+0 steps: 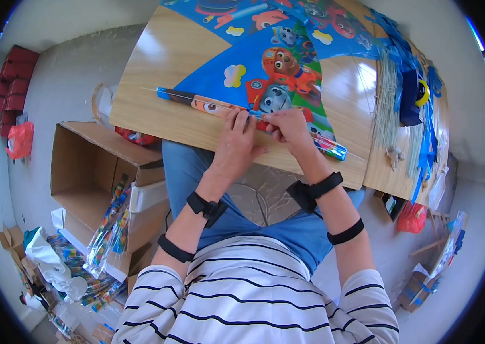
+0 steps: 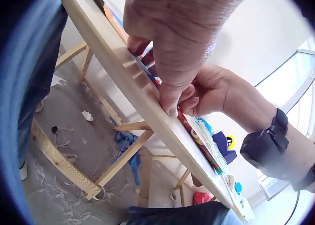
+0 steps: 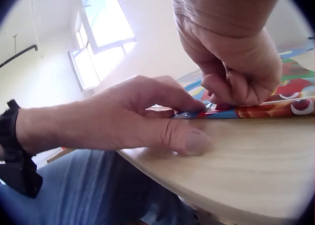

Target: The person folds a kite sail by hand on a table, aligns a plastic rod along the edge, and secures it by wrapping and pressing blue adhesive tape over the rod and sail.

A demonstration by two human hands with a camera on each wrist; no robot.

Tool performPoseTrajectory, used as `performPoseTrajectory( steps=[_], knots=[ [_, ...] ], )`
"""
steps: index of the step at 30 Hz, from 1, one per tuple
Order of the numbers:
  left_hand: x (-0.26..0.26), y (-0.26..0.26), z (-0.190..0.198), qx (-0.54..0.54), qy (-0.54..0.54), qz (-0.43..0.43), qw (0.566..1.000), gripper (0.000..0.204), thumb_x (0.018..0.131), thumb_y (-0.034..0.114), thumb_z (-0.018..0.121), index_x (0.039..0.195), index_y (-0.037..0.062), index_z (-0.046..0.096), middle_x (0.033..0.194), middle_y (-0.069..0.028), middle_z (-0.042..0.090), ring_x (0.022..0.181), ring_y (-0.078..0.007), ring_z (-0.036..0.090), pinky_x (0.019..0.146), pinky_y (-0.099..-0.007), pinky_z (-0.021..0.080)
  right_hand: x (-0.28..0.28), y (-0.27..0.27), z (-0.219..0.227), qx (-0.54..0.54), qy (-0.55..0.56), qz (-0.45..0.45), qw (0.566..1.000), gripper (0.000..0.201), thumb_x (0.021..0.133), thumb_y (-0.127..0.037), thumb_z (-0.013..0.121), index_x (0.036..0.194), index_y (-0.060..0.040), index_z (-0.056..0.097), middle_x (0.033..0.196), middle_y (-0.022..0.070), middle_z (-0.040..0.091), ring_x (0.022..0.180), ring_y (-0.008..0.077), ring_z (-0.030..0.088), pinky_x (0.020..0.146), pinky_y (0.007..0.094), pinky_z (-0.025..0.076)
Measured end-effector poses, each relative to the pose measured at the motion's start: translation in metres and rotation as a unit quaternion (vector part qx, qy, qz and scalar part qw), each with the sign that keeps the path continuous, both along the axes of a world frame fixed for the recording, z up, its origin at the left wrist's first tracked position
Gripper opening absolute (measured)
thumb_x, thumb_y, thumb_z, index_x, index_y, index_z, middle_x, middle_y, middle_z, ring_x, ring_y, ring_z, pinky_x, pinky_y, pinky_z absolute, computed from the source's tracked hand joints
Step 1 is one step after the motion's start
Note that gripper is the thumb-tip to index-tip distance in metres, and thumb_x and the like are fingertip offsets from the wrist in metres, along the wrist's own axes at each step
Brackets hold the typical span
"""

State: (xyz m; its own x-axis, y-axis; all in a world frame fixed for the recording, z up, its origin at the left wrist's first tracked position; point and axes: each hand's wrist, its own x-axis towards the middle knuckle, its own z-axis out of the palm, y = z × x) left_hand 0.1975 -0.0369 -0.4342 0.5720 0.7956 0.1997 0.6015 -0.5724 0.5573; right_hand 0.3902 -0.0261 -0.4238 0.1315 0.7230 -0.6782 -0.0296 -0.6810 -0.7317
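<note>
A long, narrow roll of printed film (image 1: 211, 107) with cartoon eyes lies along the near edge of the table, a thin pale stick running along it. My left hand (image 1: 235, 140) presses its fingers on the middle of the roll. Its thumb (image 3: 189, 140) lies straight on the tabletop beside the roll. Close by, my right hand (image 1: 291, 127) has its fingers curled and pinches a small clear shiny strip (image 3: 211, 107) at the roll, largely hidden by the fingertips. Under and beyond the roll spreads a blue printed sheet (image 1: 208, 74) with cartoon dogs.
Bundles of thin pale sticks (image 1: 388, 103), blue ribbons (image 1: 427, 155) and a yellow tape roll (image 1: 422, 93) lie at the table's right. On the floor at left stands an open cardboard box (image 1: 82, 172), with wrapped printed packs (image 1: 108, 229) beside it. Wooden legs (image 2: 125, 156) stand under the table.
</note>
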Motion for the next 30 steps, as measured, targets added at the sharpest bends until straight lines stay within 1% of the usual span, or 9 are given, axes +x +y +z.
performPoseTrajectory(
  steps=[2,8,11,13,15,17,18,24,30],
  knots=[
    [0.001,0.0,0.0,0.005,0.004,-0.003,1.0,0.078,0.071,0.017,0.091,0.137,-0.0083,0.057,0.14,-0.0239,0.048,0.138,-0.0472,0.042,0.114,-0.0528,0.043,0.013,-0.014,0.004,-0.034,0.26,-0.102,0.959,0.019,0.096,-0.019,0.073,0.098,-0.0007,0.074,0.081,0.0072,0.074,0.06,0.0073,0.064,0.051,0.0221,0.049],
    [-0.001,0.001,-0.005,0.024,0.014,-0.006,1.0,0.081,0.07,0.017,0.092,0.138,-0.0065,0.055,0.138,-0.0239,0.049,0.136,-0.0473,0.044,0.113,-0.0533,0.044,0.003,-0.022,0.011,-0.034,0.29,-0.19,0.937,0.017,0.1,-0.014,0.068,0.108,0.0005,0.069,0.084,0.0098,0.075,0.056,0.0073,0.058,0.048,0.0192,0.044],
    [0.0,0.001,-0.005,0.017,0.003,-0.006,1.0,0.081,0.07,0.017,0.092,0.138,-0.0058,0.054,0.138,-0.024,0.049,0.136,-0.047,0.044,0.113,-0.0535,0.044,0.011,-0.033,0.019,0.089,0.096,-0.2,0.971,0.015,0.099,-0.012,0.067,0.105,0.0014,0.069,0.086,0.0122,0.076,0.06,0.0133,0.062,0.055,0.0255,0.05],
    [0.0,0.001,-0.005,0.015,0.004,-0.006,1.0,0.081,0.071,0.018,0.092,0.138,-0.0056,0.054,0.138,-0.0239,0.049,0.136,-0.0469,0.044,0.113,-0.0536,0.043,0.003,-0.039,0.007,0.189,-0.116,-0.081,0.972,0.015,0.094,-0.009,0.068,0.105,0.0018,0.069,0.092,0.0125,0.074,0.072,0.0196,0.064,0.064,0.0326,0.052],
    [0.0,0.0,-0.003,0.013,0.006,-0.005,1.0,0.08,0.071,0.017,0.092,0.138,-0.0056,0.055,0.138,-0.0237,0.049,0.136,-0.0467,0.043,0.114,-0.0536,0.043,-0.011,-0.043,0.008,0.31,-0.308,0.049,0.898,0.019,0.088,-0.006,0.069,0.106,0.0019,0.069,0.098,0.0127,0.071,0.085,0.025,0.065,0.075,0.0387,0.053],
    [0.0,0.0,-0.002,0.015,0.01,-0.007,1.0,0.078,0.071,0.016,0.091,0.137,-0.006,0.055,0.138,-0.0234,0.049,0.136,-0.0465,0.043,0.114,-0.0534,0.043,-0.028,-0.045,0.017,0.442,-0.465,0.183,0.745,0.027,0.081,-0.004,0.069,0.107,0.0018,0.07,0.106,0.0127,0.067,0.1,0.0296,0.063,0.086,0.044,0.052],
    [0.0,0.001,-0.002,0.017,0.014,-0.01,1.0,0.077,0.072,0.016,0.091,0.137,-0.0064,0.056,0.137,-0.0233,0.049,0.136,-0.0463,0.043,0.114,-0.0533,0.043,-0.034,-0.044,0.013,0.422,-0.481,0.217,0.738,0.034,0.077,-0.006,0.067,0.109,0.0019,0.07,0.111,0.0122,0.062,0.109,0.0314,0.058,0.094,0.0444,0.049],
    [0.0,0.001,0.0,0.026,0.015,-0.01,1.0,0.074,0.07,0.013,0.09,0.133,-0.0089,0.059,0.137,-0.0228,0.049,0.137,-0.0459,0.043,0.113,-0.0524,0.044,-0.025,-0.053,-0.011,0.45,-0.574,0.218,0.649,0.033,0.079,-0.007,0.066,0.111,0.0033,0.069,0.111,0.0125,0.062,0.111,0.0323,0.059,0.094,0.0429,0.05],
    [0.001,0.002,0.0,0.038,0.019,-0.008,0.999,0.073,0.069,0.009,0.088,0.133,-0.0089,0.059,0.135,-0.0228,0.051,0.134,-0.0455,0.046,0.112,-0.052,0.045,-0.028,-0.052,0.001,0.421,-0.564,0.207,0.68,0.032,0.08,-0.006,0.065,0.11,0.004,0.068,0.112,0.0129,0.061,0.111,0.0316,0.059,0.096,0.0436,0.05]
  ],
)
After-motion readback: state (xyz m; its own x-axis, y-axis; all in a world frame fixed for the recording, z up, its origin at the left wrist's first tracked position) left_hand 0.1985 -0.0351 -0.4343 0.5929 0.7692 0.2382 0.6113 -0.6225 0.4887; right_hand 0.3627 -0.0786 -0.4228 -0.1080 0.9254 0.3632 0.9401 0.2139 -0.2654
